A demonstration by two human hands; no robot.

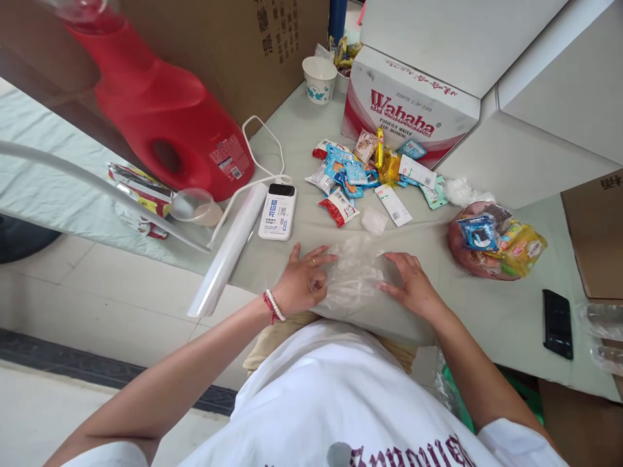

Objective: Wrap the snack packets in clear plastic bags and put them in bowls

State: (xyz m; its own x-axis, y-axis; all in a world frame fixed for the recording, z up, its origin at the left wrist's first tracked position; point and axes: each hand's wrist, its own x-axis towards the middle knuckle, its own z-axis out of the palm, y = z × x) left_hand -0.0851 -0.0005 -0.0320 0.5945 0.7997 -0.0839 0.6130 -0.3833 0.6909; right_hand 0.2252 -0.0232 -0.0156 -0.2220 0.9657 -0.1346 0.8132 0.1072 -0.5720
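A crumpled clear plastic bag (354, 275) lies at the table's front edge, spread between my two hands. My left hand (302, 279) is on the bag's left side, thumb and a finger closed on the film while other fingers stretch over it. On the right side, my right hand (411, 285) grips the bag's edge with curved fingers, thumb lower and forefinger higher. Just beyond the bag sits a small folded piece of clear plastic (374, 221). Behind that is a pile of wrapped snacks (355, 174), with a white packet (393, 205) at its near side.
On the left are a white power bank (277, 212) with a cable, a plastic film roll (228, 250) and a large red jug (165, 110). A Wahaha carton (409, 107) and paper cup (320, 80) stand behind. Rightward are a snack-filled bowl (460, 243) and black phone (557, 324).
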